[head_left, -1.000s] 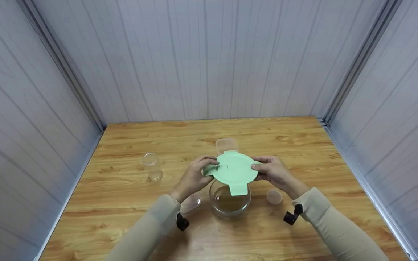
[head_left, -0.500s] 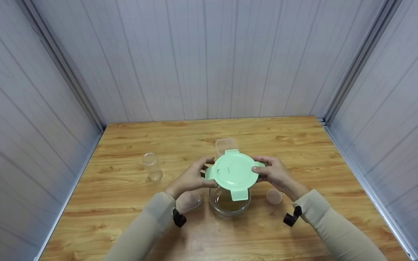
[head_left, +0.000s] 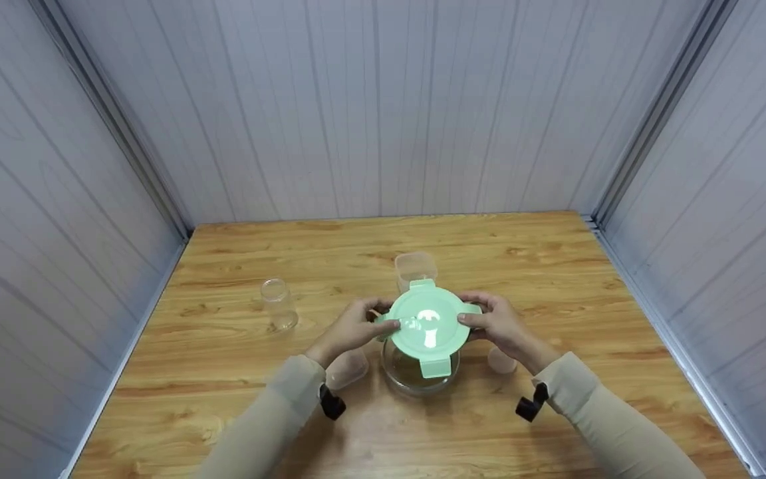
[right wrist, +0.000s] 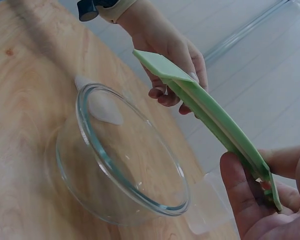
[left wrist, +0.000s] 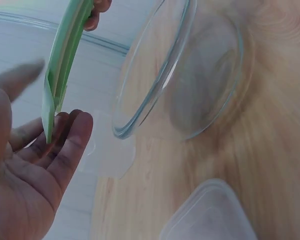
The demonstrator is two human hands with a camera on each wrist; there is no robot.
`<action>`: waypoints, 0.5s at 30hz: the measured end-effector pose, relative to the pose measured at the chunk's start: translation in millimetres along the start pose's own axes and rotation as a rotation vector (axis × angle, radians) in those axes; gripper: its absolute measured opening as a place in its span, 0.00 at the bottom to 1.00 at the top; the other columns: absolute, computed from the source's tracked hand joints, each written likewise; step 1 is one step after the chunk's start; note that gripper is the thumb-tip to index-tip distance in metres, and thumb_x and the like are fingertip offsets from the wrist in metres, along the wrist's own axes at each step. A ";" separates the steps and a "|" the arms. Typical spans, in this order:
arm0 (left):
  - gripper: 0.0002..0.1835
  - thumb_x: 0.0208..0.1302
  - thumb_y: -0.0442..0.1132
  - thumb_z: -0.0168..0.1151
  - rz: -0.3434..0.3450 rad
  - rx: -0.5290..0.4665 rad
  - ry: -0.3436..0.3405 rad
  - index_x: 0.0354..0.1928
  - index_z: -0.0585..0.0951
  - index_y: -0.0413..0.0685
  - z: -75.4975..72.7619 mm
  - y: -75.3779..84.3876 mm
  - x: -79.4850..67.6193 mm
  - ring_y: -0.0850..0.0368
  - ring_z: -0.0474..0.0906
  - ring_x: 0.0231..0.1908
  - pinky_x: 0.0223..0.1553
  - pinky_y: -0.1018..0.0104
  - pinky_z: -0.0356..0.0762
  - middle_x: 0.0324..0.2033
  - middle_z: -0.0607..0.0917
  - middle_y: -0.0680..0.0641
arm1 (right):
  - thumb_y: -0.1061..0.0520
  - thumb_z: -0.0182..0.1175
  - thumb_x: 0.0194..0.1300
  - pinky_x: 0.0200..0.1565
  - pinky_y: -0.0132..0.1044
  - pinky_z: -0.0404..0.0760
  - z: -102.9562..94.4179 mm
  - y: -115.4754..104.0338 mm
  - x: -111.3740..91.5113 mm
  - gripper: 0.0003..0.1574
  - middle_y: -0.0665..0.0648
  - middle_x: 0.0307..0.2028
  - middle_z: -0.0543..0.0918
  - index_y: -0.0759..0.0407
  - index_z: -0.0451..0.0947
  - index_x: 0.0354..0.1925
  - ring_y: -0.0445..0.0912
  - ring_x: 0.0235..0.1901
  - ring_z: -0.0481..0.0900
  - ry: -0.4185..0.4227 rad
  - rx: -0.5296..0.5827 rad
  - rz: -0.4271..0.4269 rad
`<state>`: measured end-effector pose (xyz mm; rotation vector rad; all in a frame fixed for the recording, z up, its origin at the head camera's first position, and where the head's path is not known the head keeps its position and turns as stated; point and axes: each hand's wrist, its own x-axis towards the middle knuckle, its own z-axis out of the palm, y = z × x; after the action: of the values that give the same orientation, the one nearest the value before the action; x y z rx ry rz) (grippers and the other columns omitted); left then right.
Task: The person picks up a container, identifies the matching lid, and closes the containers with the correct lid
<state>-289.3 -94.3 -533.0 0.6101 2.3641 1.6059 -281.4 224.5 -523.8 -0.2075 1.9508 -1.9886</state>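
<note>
A pale green round lid (head_left: 423, 326) with flap tabs is held above a clear glass bowl (head_left: 416, 380), apart from its rim (right wrist: 82, 110). My left hand (head_left: 348, 334) holds the lid's left side, thumb on top and fingers underneath. On the other side, my right hand (head_left: 508, 332) pinches the right tab between thumb and fingers. In the right wrist view the lid (right wrist: 215, 112) is seen edge-on, tilted, with a seal groove along its side. The bowl (left wrist: 207, 75) stands upright on the table, its back part hidden by the lid in the head view.
On the wooden table (head_left: 223, 412), a clear jar (head_left: 280, 306) stands at left. A translucent rectangular container (head_left: 416, 267) is behind the lid. Another translucent container (head_left: 348, 368) lies left of the bowl, and a small round translucent piece (head_left: 501, 361) right of it. Panel walls surround the table.
The lid has come slightly nearer to me and lower over the bowl. My left hand's fingers spread, then took the lid's left side again; the right hand kept its pinch.
</note>
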 end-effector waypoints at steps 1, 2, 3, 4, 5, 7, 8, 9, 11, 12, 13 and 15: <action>0.19 0.75 0.42 0.71 -0.009 -0.001 0.018 0.61 0.86 0.41 0.9 -0.5 -0.1 0.51 0.83 0.51 0.54 0.58 0.83 0.54 0.90 0.43 | 0.69 0.64 0.74 0.36 0.35 0.91 0.4 1.6 0.1 0.36 0.50 0.44 0.90 0.80 0.65 0.74 0.41 0.35 0.90 -0.001 -0.007 -0.001; 0.18 0.75 0.42 0.71 -0.020 -0.002 0.036 0.60 0.87 0.41 1.9 -1.2 -0.2 0.52 0.83 0.51 0.53 0.58 0.83 0.53 0.90 0.43 | 0.69 0.64 0.74 0.36 0.35 0.91 0.8 2.8 0.1 0.36 0.51 0.44 0.90 0.80 0.66 0.74 0.41 0.35 0.90 0.001 -0.011 0.001; 0.17 0.75 0.41 0.71 -0.032 -0.005 0.056 0.59 0.87 0.41 2.9 -1.8 -0.3 0.52 0.84 0.50 0.52 0.59 0.84 0.52 0.90 0.43 | 0.69 0.64 0.74 0.36 0.35 0.91 1.2 4.2 0.1 0.36 0.51 0.44 0.89 0.80 0.66 0.74 0.41 0.35 0.90 0.002 -0.017 0.003; 0.16 0.74 0.41 0.71 -0.043 -0.009 0.075 0.58 0.88 0.41 3.8 -2.2 -0.4 0.52 0.84 0.49 0.52 0.59 0.84 0.51 0.90 0.43 | 0.68 0.64 0.74 0.36 0.36 0.92 1.8 5.4 0.0 0.36 0.52 0.45 0.89 0.80 0.66 0.74 0.42 0.35 0.90 0.004 -0.024 0.005; 0.16 0.74 0.41 0.71 -0.054 -0.013 0.092 0.57 0.88 0.40 4.7 -2.6 -0.4 0.53 0.84 0.48 0.51 0.60 0.84 0.50 0.90 0.43 | 0.68 0.64 0.74 0.37 0.36 0.92 2.3 6.5 0.0 0.36 0.52 0.45 0.89 0.79 0.66 0.74 0.42 0.35 0.90 0.007 -0.031 0.006; 0.15 0.73 0.40 0.72 -0.071 -0.021 0.120 0.55 0.89 0.40 6.4 -3.6 -0.5 0.53 0.83 0.47 0.51 0.61 0.83 0.48 0.90 0.43 | 0.67 0.65 0.74 0.37 0.36 0.92 4.0 8.4 0.2 0.36 0.54 0.46 0.89 0.79 0.66 0.74 0.42 0.35 0.90 0.021 -0.044 0.013; 0.14 0.72 0.40 0.72 -0.081 -0.024 0.130 0.54 0.89 0.40 7.1 -4.1 -0.6 0.53 0.83 0.47 0.50 0.62 0.83 0.48 0.90 0.43 | 0.67 0.65 0.73 0.37 0.37 0.92 5.0 9.1 0.3 0.36 0.54 0.46 0.89 0.79 0.67 0.74 0.42 0.36 0.90 0.032 -0.049 0.019; 0.14 0.72 0.40 0.73 -0.091 -0.029 0.138 0.54 0.89 0.41 7.9 -4.5 -0.8 0.53 0.83 0.46 0.50 0.62 0.82 0.48 0.91 0.43 | 0.67 0.66 0.73 0.37 0.37 0.92 5.9 9.7 0.2 0.36 0.55 0.46 0.89 0.78 0.68 0.73 0.42 0.36 0.90 0.044 -0.057 0.023; 0.13 0.71 0.40 0.74 -0.103 -0.031 0.154 0.52 0.90 0.41 9.3 -5.2 -1.4 0.54 0.83 0.45 0.48 0.63 0.82 0.46 0.91 0.44 | 0.66 0.66 0.73 0.36 0.37 0.92 8.1 10.3 -0.1 0.34 0.55 0.46 0.89 0.77 0.70 0.72 0.42 0.35 0.90 0.073 -0.077 0.030; 0.13 0.70 0.39 0.74 -0.106 -0.031 0.161 0.52 0.90 0.41 10.0 -5.5 -1.8 0.55 0.82 0.44 0.47 0.64 0.82 0.45 0.91 0.44 | 0.66 0.66 0.73 0.36 0.37 0.92 9.0 10.4 -0.5 0.33 0.55 0.45 0.89 0.76 0.71 0.71 0.42 0.35 0.89 0.087 -0.094 0.032; 0.13 0.69 0.39 0.74 -0.107 -0.029 0.168 0.51 0.90 0.41 10.6 -5.6 -2.2 0.55 0.82 0.43 0.46 0.65 0.81 0.44 0.91 0.45 | 0.65 0.67 0.73 0.35 0.36 0.92 9.7 10.4 -1.0 0.32 0.55 0.44 0.89 0.76 0.73 0.70 0.42 0.34 0.89 0.100 -0.113 0.032; 0.12 0.68 0.38 0.75 -0.106 -0.027 0.178 0.49 0.91 0.40 11.7 -5.3 -3.1 0.56 0.82 0.42 0.44 0.67 0.81 0.42 0.92 0.45 | 0.64 0.67 0.73 0.32 0.35 0.90 11.0 10.2 -2.1 0.28 0.54 0.41 0.89 0.75 0.75 0.66 0.41 0.32 0.88 0.130 -0.166 0.023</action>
<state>-283.0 -87.6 -542.5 0.3429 2.4474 1.7064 -274.2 214.9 -533.1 -0.0976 2.1909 -1.8685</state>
